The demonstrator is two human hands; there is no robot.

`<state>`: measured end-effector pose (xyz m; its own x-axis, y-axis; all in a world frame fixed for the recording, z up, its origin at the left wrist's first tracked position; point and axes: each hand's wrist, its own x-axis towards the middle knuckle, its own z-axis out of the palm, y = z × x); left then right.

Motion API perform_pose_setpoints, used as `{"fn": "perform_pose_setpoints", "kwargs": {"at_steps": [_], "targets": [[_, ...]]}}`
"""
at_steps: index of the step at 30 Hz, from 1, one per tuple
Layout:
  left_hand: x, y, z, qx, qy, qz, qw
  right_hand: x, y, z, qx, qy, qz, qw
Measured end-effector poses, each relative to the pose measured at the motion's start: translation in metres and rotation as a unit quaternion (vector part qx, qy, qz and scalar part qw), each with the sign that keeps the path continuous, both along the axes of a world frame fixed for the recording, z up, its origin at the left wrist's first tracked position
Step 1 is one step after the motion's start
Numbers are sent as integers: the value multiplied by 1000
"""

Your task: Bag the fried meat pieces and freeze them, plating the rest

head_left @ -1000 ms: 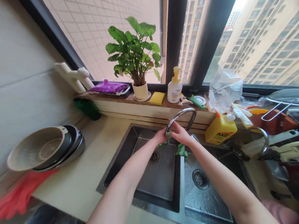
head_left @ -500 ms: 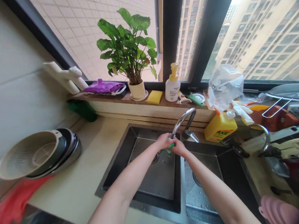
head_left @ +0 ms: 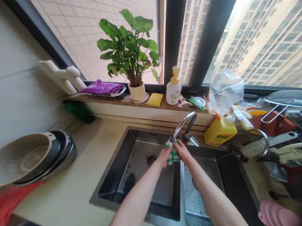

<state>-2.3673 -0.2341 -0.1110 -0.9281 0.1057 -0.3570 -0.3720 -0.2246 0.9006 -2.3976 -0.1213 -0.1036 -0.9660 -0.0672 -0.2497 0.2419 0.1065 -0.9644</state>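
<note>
A green-and-white striped cloth (head_left: 173, 156) is bunched between my two hands, right below the spout of the chrome faucet (head_left: 180, 125). My left hand (head_left: 164, 155) grips its left side with the fingers closed. On its right side, my right hand (head_left: 182, 150) also has its fingers wrapped round the cloth. Both hands are over the left basin of the dark metal sink (head_left: 137, 191), close to the divider. Part of the cloth is hidden behind the fingers. Whether water is running cannot be made out.
Stacked bowls and a colander (head_left: 24, 156) stand on the left counter, beside a red glove (head_left: 14, 204). Behind the sink, the sill holds a potted plant (head_left: 137, 91), a yellow sponge (head_left: 155, 100) and a pump bottle (head_left: 174, 91). A yellow AXE bottle (head_left: 219, 131) stands right of the faucet.
My hands have moved slightly down from the spout, and more of the striped cloth shows between them. The drain of the left basin has come into fuller view. The camera has shifted a little.
</note>
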Motion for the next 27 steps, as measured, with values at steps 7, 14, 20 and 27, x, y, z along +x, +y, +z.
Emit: {"fn": "perform_pose_setpoints", "kwargs": {"at_steps": [7, 14, 20, 27], "targets": [[-3, 4, -7, 110, -38, 33, 993, 7, 25, -1, 52, 20, -6, 998], [-3, 2, -3, 153, -68, 19, 986, 15, 35, 8, 174, 106, 94, 974], [-22, 7, -7, 206, -148, 29, 967, 3, 73, -6, 453, 288, -8, 844], [-4, -4, 18, 202, -181, -73, 960, 25, 77, -21, 554, 349, 139, 742]]}}
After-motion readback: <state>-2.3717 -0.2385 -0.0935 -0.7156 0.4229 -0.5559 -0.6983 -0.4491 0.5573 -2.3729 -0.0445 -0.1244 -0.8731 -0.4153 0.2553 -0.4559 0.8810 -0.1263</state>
